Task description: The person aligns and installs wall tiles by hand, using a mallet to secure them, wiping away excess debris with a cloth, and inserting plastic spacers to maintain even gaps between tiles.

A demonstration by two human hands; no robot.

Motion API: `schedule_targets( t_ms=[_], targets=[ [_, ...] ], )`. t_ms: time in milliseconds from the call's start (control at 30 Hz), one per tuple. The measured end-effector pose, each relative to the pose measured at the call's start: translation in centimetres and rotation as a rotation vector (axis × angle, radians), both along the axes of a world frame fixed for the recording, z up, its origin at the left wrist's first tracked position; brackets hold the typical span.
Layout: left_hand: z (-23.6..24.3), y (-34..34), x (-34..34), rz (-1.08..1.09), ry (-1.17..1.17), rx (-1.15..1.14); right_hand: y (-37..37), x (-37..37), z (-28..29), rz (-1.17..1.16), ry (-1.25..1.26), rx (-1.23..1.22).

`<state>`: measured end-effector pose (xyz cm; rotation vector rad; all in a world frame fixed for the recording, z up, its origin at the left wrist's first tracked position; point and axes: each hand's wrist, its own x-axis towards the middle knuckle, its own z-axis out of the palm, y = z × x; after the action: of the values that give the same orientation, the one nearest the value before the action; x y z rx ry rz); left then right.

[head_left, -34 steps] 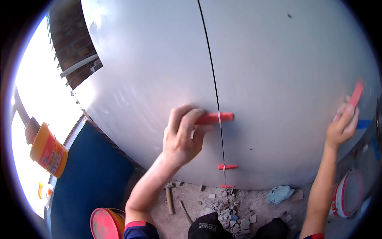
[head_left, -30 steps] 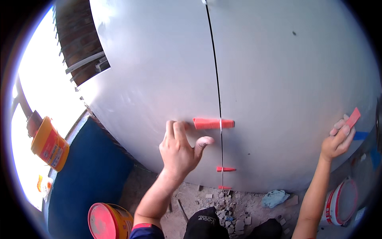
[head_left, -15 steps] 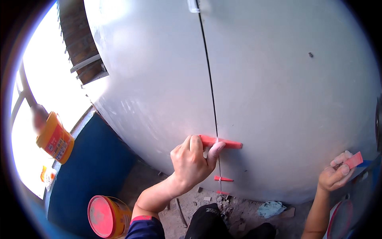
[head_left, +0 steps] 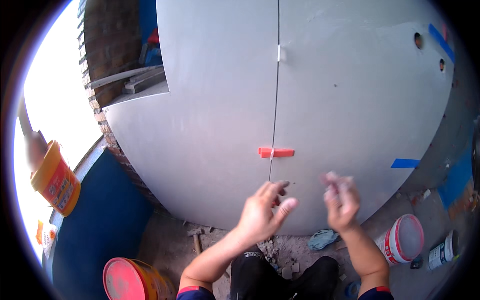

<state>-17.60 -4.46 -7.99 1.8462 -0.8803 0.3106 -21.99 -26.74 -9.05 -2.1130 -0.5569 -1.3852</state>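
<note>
Two large light grey wall tiles (head_left: pixel 215 115) meet at a narrow vertical joint. A red tile-levelling wedge (head_left: pixel 284 152) lies across the joint, through a pale clip (head_left: pixel 272 154). Below it, my left hand (head_left: pixel 257 212) is in front of the joint, fingers bent and thumb held apart, nothing visible in its grasp. A bit of red (head_left: pixel 275 203) shows behind its fingers, mostly hidden. To the right, my right hand (head_left: pixel 342 202) is raised before the tile with its fingers smeared by motion; whether it holds something is unclear. Higher up the joint sits another white clip (head_left: pixel 279 53).
On the left, a yellow bucket (head_left: pixel 59 182) stands on the ledge above a blue wall (head_left: pixel 100 220). A red-lidded bucket (head_left: pixel 125 280) is on the floor below. At right are a white bucket (head_left: pixel 395 240) and a tin (head_left: pixel 442 252). A hammer (head_left: pixel 196 240) lies among rubble.
My left hand has let go of the upper wedge and moved lower. My right hand, which held a red wedge at far right, has come in toward the joint. The view has shifted.
</note>
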Motion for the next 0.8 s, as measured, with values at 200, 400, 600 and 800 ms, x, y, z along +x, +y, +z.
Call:
schedule_targets(
  t_ms=[200, 400, 600, 800],
  targets=[
    [0.1, -2.9, -3.7, -0.251, -0.185, -0.408, 4.5, -2.8, 2.9, 0.144, -0.076, -0.341],
    [7.3, 1.6, 4.9, 0.361, -0.401, -0.269, -3.4, 3.3, 9.1, -0.376, -0.205, -0.343],
    [15.8, 3.8, 11.3, 0.597, -0.903, -0.033, -11.4, 8.0, 12.7, -0.699, -0.56, -0.283],
    [19.0, 2.2, 12.5, 0.608, -1.011, 0.171, -11.9, 8.4, 12.3, -0.656, -0.55, -0.274]
  ],
)
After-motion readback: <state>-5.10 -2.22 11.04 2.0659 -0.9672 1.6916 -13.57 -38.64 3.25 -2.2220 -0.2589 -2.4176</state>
